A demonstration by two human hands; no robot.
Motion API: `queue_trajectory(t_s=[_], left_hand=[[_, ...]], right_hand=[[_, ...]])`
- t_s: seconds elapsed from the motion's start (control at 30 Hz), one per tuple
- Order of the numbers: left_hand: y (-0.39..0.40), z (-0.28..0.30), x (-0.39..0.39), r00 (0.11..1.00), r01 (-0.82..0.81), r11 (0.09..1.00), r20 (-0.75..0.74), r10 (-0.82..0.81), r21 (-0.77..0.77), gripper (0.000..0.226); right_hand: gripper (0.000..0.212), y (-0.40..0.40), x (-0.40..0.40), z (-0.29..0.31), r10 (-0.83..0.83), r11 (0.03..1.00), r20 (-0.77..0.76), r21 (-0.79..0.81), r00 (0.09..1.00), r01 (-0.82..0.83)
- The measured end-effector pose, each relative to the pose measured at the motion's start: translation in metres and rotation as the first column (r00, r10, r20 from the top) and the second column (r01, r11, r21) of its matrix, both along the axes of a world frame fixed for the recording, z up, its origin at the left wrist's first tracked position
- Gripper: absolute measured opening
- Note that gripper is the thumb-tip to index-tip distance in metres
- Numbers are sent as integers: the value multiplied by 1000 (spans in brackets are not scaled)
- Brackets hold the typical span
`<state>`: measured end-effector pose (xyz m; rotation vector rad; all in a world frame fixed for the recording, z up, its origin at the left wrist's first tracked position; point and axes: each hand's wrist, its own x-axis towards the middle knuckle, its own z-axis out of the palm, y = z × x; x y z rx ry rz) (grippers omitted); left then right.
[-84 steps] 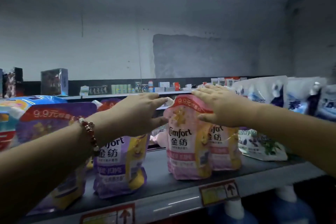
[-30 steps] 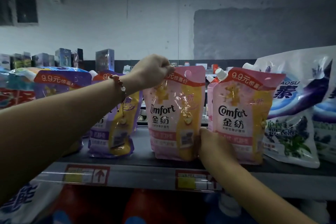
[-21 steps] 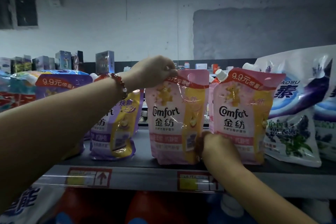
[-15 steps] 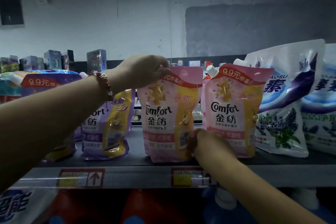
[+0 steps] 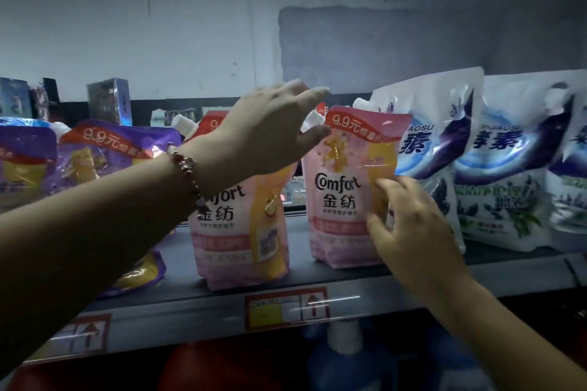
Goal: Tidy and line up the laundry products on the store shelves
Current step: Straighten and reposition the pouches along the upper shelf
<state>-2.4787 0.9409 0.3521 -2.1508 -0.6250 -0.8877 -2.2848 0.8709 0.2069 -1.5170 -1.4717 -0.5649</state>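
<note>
Released from the left pouch (image 5: 241, 219), left hand (image 5: 263, 133) reaches, fingers spread; right hand (image 5: 409, 225), fingers loose, steadies the right pouch (image 5: 346, 187) upright.

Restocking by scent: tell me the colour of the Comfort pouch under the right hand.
Pink pouch with a yellow panel; head view.

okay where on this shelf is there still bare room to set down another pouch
Between the two pink Comfort pouches a bare strip of shelf shows. The front lip is bare too. Rightward, white pouches crowd together; leftward, purple pouches do.
</note>
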Motion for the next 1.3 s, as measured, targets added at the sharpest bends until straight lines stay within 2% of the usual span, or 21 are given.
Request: queue_trajectory(t_s=[0.07, 0.13, 0.17, 0.23, 0.33, 0.43, 0.6, 0.67, 0.7, 0.73, 0.8, 0.9, 0.97, 1.07, 1.13, 1.2, 1.3], left_hand=[[5, 6, 23, 1000, -7, 1000, -23, 7, -17, 57], [15, 12, 39, 996, -59, 994, -70, 53, -90, 51], [20, 14, 44, 993, -90, 985, -90, 78, -148, 46], [27, 16, 51, 993, -114, 959, -69, 99, -259, 36], [30, 20, 52, 994, -49, 928, 73, 81, -369, 29], [29, 26, 49, 986, -26, 878, 130, 100, -478, 29], [29, 33, 46, 961, 110, 678, 253, 115, -727, 33], [31, 33, 43, 949, 164, 586, 289, 126, -793, 34], [31, 32, 42, 947, 172, 569, 294, 129, -804, 34], [31, 32, 41, 952, 151, 586, 276, 129, -796, 34], [29, 30, 41, 972, 43, 711, 193, 131, -702, 33], [21, 25, 39, 987, -97, 914, 80, 139, -393, 30], [17, 15, 30, 992, -124, 974, 3, 127, -191, 37], [12, -13, 5, 985, -170, 985, -36, 171, 20, 65], [6, -36, -17, 980, -193, 980, -25, 195, 56, 76], [4, -63, -39, 967, -253, 967, -2, 254, 38, 85], [4, -103, -70, 942, -318, 940, 68, 328, -126, 96]], right_hand=[[39, 3, 10, -4, 72, 990, -219, -100, 973, -96], [27, 6, 12, -6, 193, 936, -453, -182, 870, -302], [25, 9, 13, -7, 221, 907, -504, -209, 835, -367], [27, 17, 18, -10, 251, 885, -521, -218, 816, -412], [22, 24, 23, -13, 279, 885, -523, -186, 805, -428], [20, 29, 24, -20, 224, 937, -437, -151, 871, -316], [59, 42, 27, -37, 146, 957, -365, -184, 919, -225], [63, 38, 23, -34, 116, 964, -329, -189, 937, -186], [63, 35, 21, -33, 110, 966, -318, -190, 942, -177], [62, 32, 20, -32, 106, 967, -316, -187, 943, -172], [56, 31, 18, -32, 123, 969, -315, -165, 941, -182], [49, 29, 16, -33, 136, 968, -312, -158, 940, -193], [53, 27, 15, -36, 153, 973, -306, -122, 940, -198], [65, 23, 12, -39, 138, 978, -263, -118, 955, -174], [70, 23, 10, -40, 133, 975, -228, -145, 965, -169], [83, 23, 9, -40, 137, 965, -207, -194, 969, -178], [102, 25, 8, -38, 99, 959, -209, -242, 973, -150]])
